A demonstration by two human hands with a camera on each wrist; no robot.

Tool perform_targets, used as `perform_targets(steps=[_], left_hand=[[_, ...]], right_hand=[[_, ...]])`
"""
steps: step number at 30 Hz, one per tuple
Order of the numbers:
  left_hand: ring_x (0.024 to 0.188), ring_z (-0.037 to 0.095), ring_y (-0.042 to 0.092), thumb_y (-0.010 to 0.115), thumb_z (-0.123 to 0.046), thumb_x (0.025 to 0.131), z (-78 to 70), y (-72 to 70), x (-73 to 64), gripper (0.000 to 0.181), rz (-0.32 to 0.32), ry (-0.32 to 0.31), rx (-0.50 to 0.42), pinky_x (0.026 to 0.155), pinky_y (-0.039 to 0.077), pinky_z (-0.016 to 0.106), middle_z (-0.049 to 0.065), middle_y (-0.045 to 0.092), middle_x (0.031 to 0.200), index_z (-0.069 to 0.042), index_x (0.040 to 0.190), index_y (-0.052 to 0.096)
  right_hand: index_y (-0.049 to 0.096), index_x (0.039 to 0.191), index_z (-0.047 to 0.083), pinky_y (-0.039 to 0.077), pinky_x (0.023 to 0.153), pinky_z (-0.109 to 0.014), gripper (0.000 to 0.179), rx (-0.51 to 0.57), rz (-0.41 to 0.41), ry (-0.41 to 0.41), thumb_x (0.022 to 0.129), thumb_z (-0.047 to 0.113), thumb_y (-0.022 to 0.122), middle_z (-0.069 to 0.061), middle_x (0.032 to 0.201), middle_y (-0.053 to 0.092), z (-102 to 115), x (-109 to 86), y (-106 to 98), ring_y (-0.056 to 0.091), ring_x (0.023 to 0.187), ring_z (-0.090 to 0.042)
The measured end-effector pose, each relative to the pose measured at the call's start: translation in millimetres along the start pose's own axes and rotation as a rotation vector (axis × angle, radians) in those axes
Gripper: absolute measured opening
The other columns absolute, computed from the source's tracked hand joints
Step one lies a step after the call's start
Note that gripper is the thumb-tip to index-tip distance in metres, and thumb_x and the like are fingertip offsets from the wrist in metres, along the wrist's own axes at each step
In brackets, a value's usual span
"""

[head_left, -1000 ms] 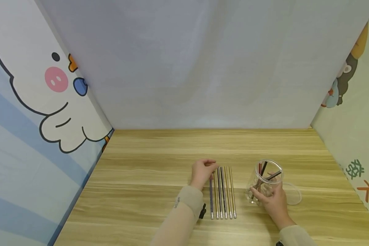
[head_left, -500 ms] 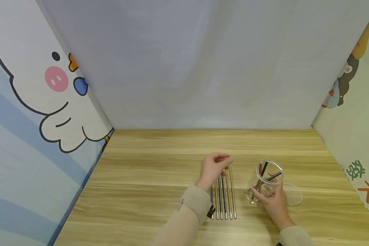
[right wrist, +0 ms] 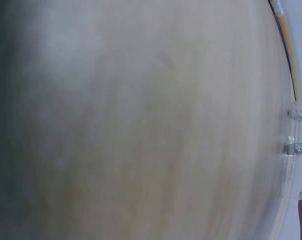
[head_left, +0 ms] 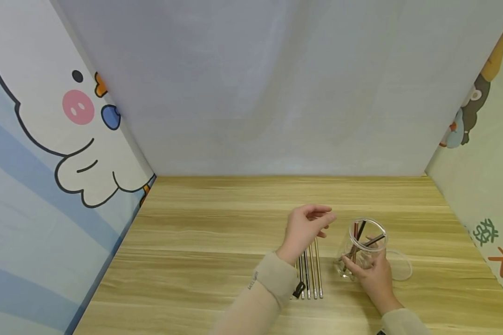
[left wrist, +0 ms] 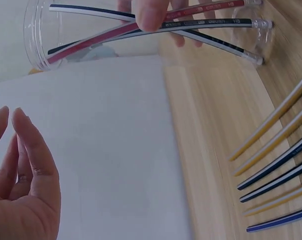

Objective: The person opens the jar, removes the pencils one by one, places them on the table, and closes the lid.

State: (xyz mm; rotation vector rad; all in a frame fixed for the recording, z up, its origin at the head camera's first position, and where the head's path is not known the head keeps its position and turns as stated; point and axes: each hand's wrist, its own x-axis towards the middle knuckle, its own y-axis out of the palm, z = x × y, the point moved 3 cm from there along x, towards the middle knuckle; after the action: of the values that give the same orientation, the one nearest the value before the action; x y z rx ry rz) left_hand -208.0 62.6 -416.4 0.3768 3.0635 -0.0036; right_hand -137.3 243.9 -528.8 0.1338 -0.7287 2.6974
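Gripping jar (head_left: 363, 254) toward right edge of table (head_left: 436, 223) with right hand (head_left: 373, 274), nothing in left hand (head_left: 305, 228). Likely stiff, slippery; clasp round sides.

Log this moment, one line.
left hand: empty; right hand: holding clear jar; jar: red pencil, two black pencils; table: six pencils in row

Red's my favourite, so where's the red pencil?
In the left wrist view, the red pencil is at the top, inside the clear jar with dark pencils, partly behind the right hand.
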Motion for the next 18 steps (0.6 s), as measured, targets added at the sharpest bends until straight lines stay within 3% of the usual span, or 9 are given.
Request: perform_targets(steps=[13, 18], left_hand=[[0.064, 0.001, 0.059, 0.077, -0.023, 0.087, -9.9, 28.8, -9.6, 0.02, 0.055, 0.043, 0.072, 0.051, 0.046, 0.017, -0.006, 0.07, 0.083, -0.014, 0.105, 0.076], [0.06, -0.002, 0.053, 0.078, -0.024, 0.086, -12.5, 39.4, -14.7, 0.02, 0.06, 0.074, 0.113, 0.051, 0.043, 0.015, -0.013, 0.068, 0.083, -0.015, 0.103, 0.077]], right_hand=[[0.034, 0.138, 0.001, 0.041, 0.096, -0.041, 0.081, -0.012, 0.002, 0.049, 0.076, 0.015, 0.084, -0.026, 0.129, 0.059, 0, 0.4, 0, 0.058, 0.116, -0.042], [0.034, 0.139, 0.002, 0.042, 0.096, -0.042, 0.081, -0.018, 0.011, 0.049, 0.077, 0.016, 0.084, -0.024, 0.128, 0.06, 0, 0.3, 0, 0.057, 0.116, -0.039]])
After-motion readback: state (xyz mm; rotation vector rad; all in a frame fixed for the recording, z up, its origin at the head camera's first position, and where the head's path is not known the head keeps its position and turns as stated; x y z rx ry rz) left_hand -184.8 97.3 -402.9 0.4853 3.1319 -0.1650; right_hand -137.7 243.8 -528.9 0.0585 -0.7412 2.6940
